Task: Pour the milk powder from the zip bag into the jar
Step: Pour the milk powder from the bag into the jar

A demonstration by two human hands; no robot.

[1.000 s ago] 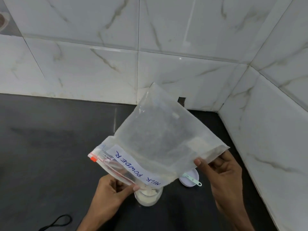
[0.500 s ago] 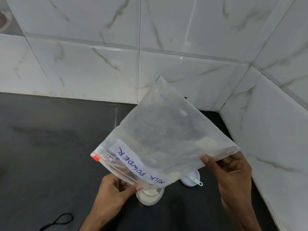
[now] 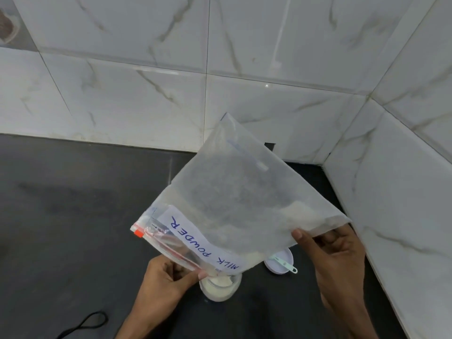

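A clear zip bag (image 3: 234,199) labelled "MILK POWDER" is held upside down and tilted, its red zip end lowest. My left hand (image 3: 168,277) pinches the zip mouth right above a small clear jar (image 3: 220,288) that has white powder in it. My right hand (image 3: 335,255) grips the bag's raised bottom corner, where a little white powder still clings inside. The bag's mouth corner sits over the jar opening and hides part of its rim.
A white jar lid (image 3: 281,264) with a small pale green scoop (image 3: 285,264) on it lies on the dark counter (image 3: 73,228) just right of the jar. A black cord loop (image 3: 85,322) is at the lower left. Marble-tiled walls (image 3: 403,179) close the back and right.
My right hand has lifted the bag's bottom corner higher and to the right, tipping the bag more steeply. The left hand stays at the jar mouth.
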